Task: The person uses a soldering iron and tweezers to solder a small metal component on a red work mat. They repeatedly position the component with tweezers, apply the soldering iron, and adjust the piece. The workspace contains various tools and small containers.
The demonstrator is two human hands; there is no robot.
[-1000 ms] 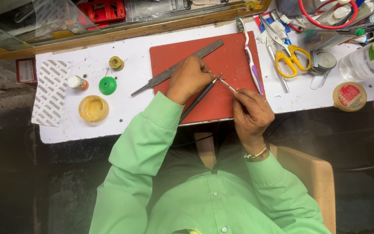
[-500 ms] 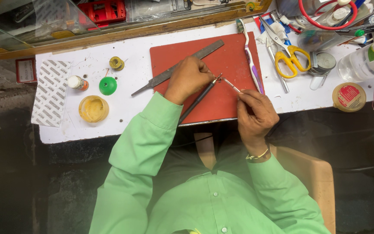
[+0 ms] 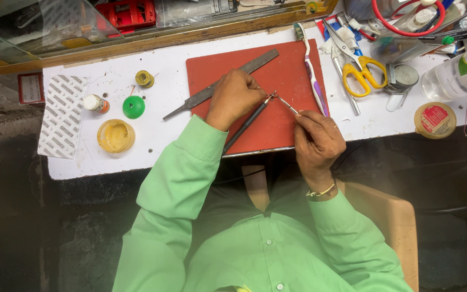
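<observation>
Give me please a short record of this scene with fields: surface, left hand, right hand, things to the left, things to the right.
surface: red mat on a white worktop
left hand: left hand holds a dark pen-shaped tool, tip over the mat
right hand: right hand holds thin tweezers, tips meeting the tool's tip
things to the left: metal file, green cap, yellow round tin
things to the right: toothbrush, yellow-handled scissors
</observation>
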